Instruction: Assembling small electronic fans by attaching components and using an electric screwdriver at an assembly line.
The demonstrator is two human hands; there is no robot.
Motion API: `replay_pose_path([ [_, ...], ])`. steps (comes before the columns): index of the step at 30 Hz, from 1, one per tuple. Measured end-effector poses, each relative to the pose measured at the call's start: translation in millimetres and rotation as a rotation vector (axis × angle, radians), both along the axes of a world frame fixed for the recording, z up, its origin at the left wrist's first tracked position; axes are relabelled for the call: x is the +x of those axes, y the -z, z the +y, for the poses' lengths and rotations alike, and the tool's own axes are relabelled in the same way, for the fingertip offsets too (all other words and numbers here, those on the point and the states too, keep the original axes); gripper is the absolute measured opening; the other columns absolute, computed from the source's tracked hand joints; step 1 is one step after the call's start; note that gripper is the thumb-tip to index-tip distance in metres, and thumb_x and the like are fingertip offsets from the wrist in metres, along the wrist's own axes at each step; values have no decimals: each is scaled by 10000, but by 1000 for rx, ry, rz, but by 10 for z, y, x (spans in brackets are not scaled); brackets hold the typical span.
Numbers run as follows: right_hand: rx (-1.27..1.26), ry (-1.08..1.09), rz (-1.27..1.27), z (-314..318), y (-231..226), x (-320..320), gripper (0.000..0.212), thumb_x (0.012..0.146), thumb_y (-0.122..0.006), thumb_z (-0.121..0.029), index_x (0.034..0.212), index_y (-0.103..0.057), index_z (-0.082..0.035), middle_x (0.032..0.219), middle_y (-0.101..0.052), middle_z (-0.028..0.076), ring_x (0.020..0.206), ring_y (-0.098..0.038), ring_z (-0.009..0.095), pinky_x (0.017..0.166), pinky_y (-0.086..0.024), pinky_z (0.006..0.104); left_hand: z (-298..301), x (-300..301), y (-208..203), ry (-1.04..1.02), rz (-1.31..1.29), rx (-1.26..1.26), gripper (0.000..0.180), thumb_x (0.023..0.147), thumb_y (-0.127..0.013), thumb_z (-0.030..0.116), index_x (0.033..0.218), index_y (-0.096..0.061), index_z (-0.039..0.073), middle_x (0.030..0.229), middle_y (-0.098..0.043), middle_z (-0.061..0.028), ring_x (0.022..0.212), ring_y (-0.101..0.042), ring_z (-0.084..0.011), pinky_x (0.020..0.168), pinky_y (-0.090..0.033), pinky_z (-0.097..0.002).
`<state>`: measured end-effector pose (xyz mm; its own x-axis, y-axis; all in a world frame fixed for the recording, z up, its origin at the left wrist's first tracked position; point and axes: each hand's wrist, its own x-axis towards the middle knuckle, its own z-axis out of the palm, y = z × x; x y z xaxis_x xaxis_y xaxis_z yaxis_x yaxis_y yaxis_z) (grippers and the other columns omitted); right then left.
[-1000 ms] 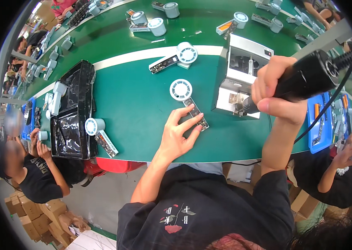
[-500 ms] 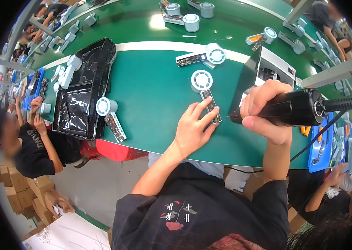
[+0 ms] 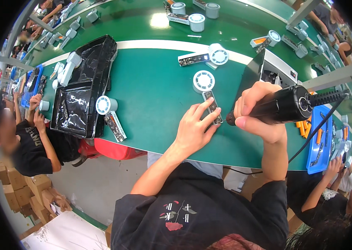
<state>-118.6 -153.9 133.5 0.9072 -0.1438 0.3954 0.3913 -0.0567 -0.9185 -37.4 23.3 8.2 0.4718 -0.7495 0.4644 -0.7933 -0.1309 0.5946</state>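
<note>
On the green bench before me lies a handheld fan (image 3: pixel 203 81) with a round, slotted white head; its opened handle shows a circuit board. My left hand (image 3: pixel 193 130) holds it down, fingers spread over the board and the handle's lower end. In my right hand (image 3: pixel 256 106) is a black electric screwdriver (image 3: pixel 285 106), gripped nearly level with its tip pointing left at the handle's lower end. My fingers hide part of the board, and the exact contact of the tip is too small to tell. A cable trails from the screwdriver's rear.
Behind my right hand stands a grey-white box-shaped device (image 3: pixel 276 68). Another fan (image 3: pixel 218 55) lies farther back, and one (image 3: pixel 106 105) rests by a black tray (image 3: pixel 75 112) at left. At right is a blue tray (image 3: pixel 320 143). Co-workers sit on both sides.
My right hand has shifted slightly left with the screwdriver, bringing its tip closer to the fan's handle. The left hand keeps its hold on the fan.
</note>
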Motion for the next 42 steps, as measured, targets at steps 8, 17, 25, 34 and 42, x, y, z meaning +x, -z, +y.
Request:
replay_pose_path([
  [8,-71,-406,-85,-113,110,158,208,689,-752,29,734,-575,-71,581,-586,4,473,-567,140,453,-401,263,5,1,6,13,24,-10,441,760,-796,103,1188,-690,80,1348,-576,-142,1059,-616,-343,886,-534,-438],
  [17,55,-538,-129,-188,147,245,258,682,-738,132,693,-533,-24,573,-580,75,483,-570,211,455,-431,310,-13,3,-22,52,51,-7,479,741,-802,91,1206,-688,79,1351,-580,-154,1090,-616,-347,906,-540,-437],
  [25,-111,-348,-105,-169,-6,32,172,754,-804,-26,809,-641,-26,711,-650,42,549,-595,124,492,-433,271,-4,-22,54,45,3,60,434,745,-803,104,1170,-716,83,1366,-580,-175,1144,-600,-370,941,-536,-450],
  [34,132,-119,-580,-596,-605,-726,255,616,-810,106,710,-611,-22,583,-611,40,443,-577,177,445,-488,288,-628,551,-1142,175,142,-103,225,807,-775,35,1028,-752,-3,938,-745,-133,774,-706,-144,651,-553,-260],
  [42,-38,-169,-572,-865,-782,-1091,263,677,-792,104,790,-592,-23,604,-634,51,471,-626,150,489,-551,272,-3453,1419,-782,237,215,288,815,744,-779,631,1219,-677,-22,1058,-742,-204,994,-727,-305,873,-576,-378],
])
